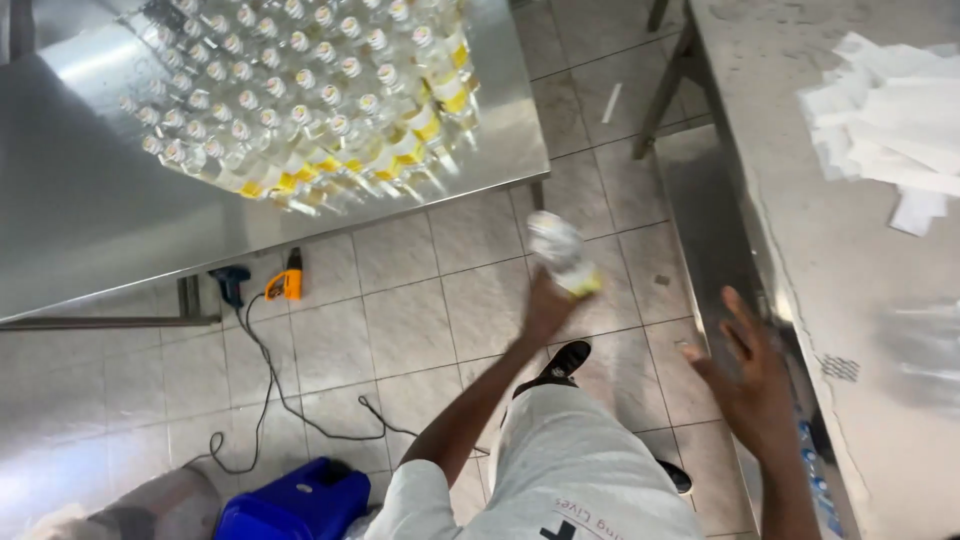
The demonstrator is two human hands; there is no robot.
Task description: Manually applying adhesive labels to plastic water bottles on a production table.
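My left hand [548, 305] is raised over the tiled floor and grips a small clear bottle [560, 252] with a yellow label, blurred by motion. It is just off the near corner of a steel table [90, 210], where several rows of the same white-capped, yellow-labelled bottles [320, 95] stand packed together. My right hand [750, 385] is open with fingers spread and holds nothing. It hovers at the edge of a second steel table [850, 300] on the right.
White paper strips [890, 120] lie piled on the right table. On the floor are an orange and blue tool [285, 283] with a black cable [275, 395] and a blue plastic container [295, 503]. My white trousers and black shoes [560, 362] show below.
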